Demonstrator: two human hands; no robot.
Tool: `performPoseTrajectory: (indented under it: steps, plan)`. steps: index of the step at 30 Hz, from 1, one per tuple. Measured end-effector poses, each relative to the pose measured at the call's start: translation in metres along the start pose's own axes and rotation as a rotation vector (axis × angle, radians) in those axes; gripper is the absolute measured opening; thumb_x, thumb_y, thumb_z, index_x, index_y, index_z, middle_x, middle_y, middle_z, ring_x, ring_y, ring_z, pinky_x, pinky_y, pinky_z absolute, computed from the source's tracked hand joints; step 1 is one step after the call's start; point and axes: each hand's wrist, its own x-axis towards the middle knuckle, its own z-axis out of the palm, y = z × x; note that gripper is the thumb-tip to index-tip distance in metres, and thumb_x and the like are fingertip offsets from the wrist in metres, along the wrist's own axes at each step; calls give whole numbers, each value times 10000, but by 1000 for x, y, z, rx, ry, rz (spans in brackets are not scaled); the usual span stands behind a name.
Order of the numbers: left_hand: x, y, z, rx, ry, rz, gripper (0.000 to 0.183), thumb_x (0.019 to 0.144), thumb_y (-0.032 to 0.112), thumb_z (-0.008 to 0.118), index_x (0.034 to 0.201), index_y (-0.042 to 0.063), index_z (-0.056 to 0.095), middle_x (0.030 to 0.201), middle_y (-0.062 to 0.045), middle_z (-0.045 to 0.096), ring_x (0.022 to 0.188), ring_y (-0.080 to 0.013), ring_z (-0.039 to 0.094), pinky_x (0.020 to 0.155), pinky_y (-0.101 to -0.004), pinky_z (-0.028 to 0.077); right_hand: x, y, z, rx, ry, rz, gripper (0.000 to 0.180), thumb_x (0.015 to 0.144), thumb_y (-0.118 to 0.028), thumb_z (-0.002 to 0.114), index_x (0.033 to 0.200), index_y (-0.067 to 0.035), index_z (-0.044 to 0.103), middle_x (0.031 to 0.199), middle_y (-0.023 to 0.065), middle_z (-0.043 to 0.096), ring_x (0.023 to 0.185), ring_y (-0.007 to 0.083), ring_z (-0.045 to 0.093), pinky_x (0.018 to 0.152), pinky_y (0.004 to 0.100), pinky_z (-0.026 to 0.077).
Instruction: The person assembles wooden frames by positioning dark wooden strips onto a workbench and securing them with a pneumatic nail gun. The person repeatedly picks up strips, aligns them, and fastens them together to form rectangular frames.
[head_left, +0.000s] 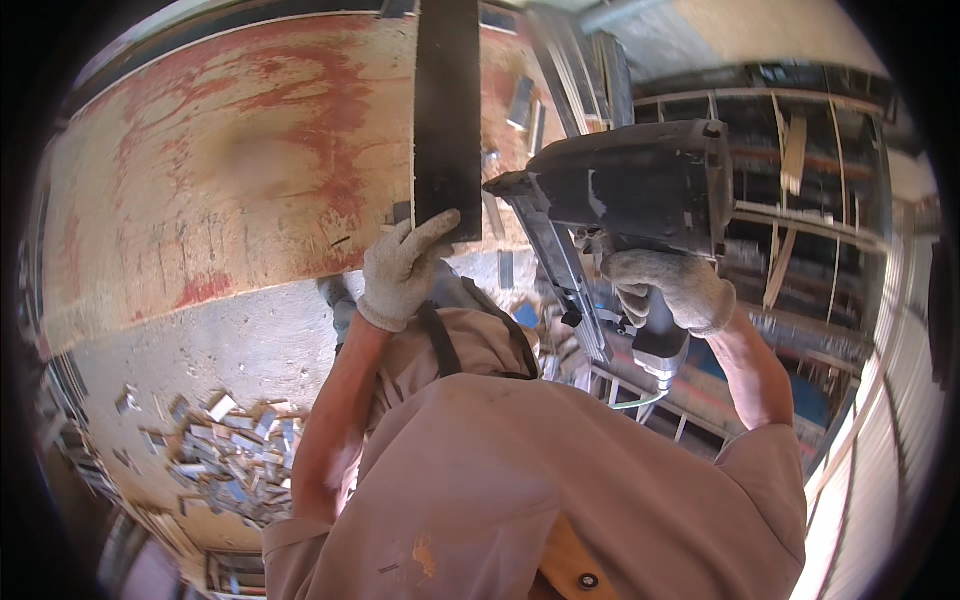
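A long black-faced board (448, 112), likely film-faced plywood, runs away from me across the worktable. My left hand (407, 266), in a pale knit glove, holds its near end, one finger lying over the top face. In my right hand (671, 289), also gloved, is the grip of a black pneumatic nail gun (630, 187). The gun's nose points left, just right of the board's edge and seemingly apart from it. Its long metal nail magazine (559, 270) slants down toward me. A pale air hose (641, 402) leaves the fitting under the handle.
The worktable (247, 172) has a worn plywood top with red stains. Small offcuts (521, 103) lie right of the board, beside a stack of long strips (562, 67). Scrap blocks (232, 457) are heaped on the floor at left. A timber-framed rack (795, 202) stands at right.
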Motion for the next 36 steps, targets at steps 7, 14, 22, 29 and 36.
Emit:
performPoseTrajectory:
  steps: [7,14,22,29,36]
  plan:
    - [-24,18,52,-228,520,-288,561,923,-43,638,1466,38,526,1086,-107,736,900,-201,714,794,-320,577,69,-44,-55,-498,-169,72,196,901,-213,755,785,-73,683,594,5,576,469,95,516,435,264,414]
    - [-33,36,139,-1262,1276,-928,872,1004,517,600,1586,1,206,1538,-243,380,1412,-396,439,1124,-513,458,107,-90,-80,-1050,-432,-109,277,902,-323,738,802,-67,703,589,12,579,501,101,553,454,264,438]
    - [39,28,175,-1949,1334,-115,920,933,712,537,1452,-42,444,1528,-315,400,1383,-538,419,1136,-687,391,129,-102,-86,-1115,-680,-384,267,937,-258,697,763,-69,625,592,-4,486,487,115,487,459,297,421]
    - [48,5,168,-1989,1407,73,515,958,502,559,1223,77,678,1241,-143,705,1156,-357,662,905,-541,599,132,-102,-90,-1232,-694,-361,347,988,-275,597,753,-43,701,567,29,578,495,116,557,562,297,472]
    - [47,9,170,-1902,1514,-47,494,958,509,541,1214,108,673,1191,-105,715,1065,-333,681,834,-504,609,124,-99,-85,-1209,-691,-274,260,979,-229,626,857,-16,712,576,29,578,498,110,583,543,281,493]
